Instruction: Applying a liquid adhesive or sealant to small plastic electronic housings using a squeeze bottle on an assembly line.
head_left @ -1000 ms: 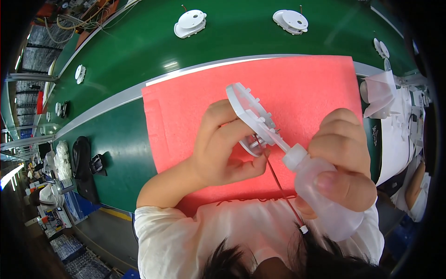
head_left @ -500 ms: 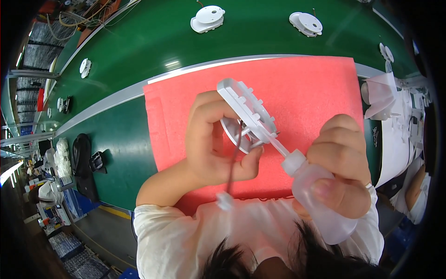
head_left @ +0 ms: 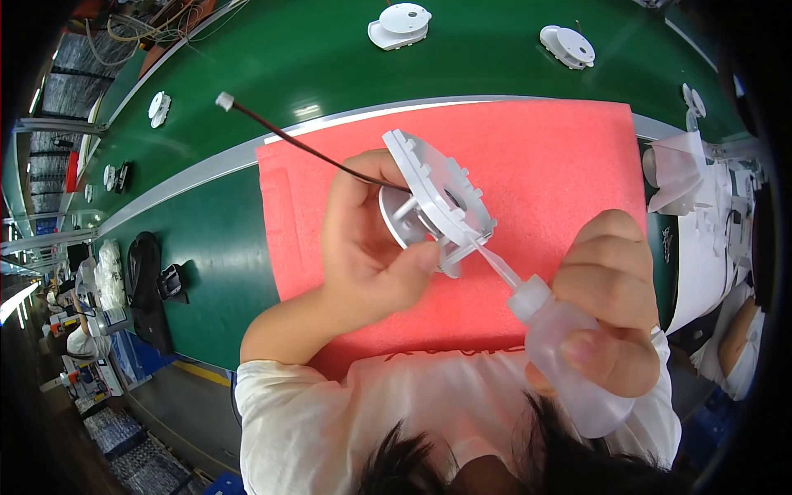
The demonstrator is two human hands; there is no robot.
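Tilted above a pink foam mat point(head_left: 561, 165), a white plastic housing point(head_left: 429, 186) is gripped between the thumb and fingers of my left hand point(head_left: 359, 239). A dark reddish cable point(head_left: 305, 147) runs from the housing up and to the left, ending in a small white connector point(head_left: 224, 101). My right hand point(head_left: 610, 305) is wrapped round a translucent squeeze bottle point(head_left: 569, 363). The bottle's narrow nozzle points up and left, its tip at the housing's lower right edge. Whether liquid comes out cannot be seen.
Similar white housings point(head_left: 400, 25) point(head_left: 568, 46) lie spaced along the green conveyor belt point(head_left: 272, 66) beyond the mat. Black items point(head_left: 147, 289) and a clear plastic bag point(head_left: 110, 276) rest at the left of the green table point(head_left: 214, 272). Another person's arm point(head_left: 737, 334) shows at far right.
My left hand has turned the housing, and its cable has swung from hanging toward me to pointing up and left. The bottle shifted slightly right. Far housings on the belt moved right.
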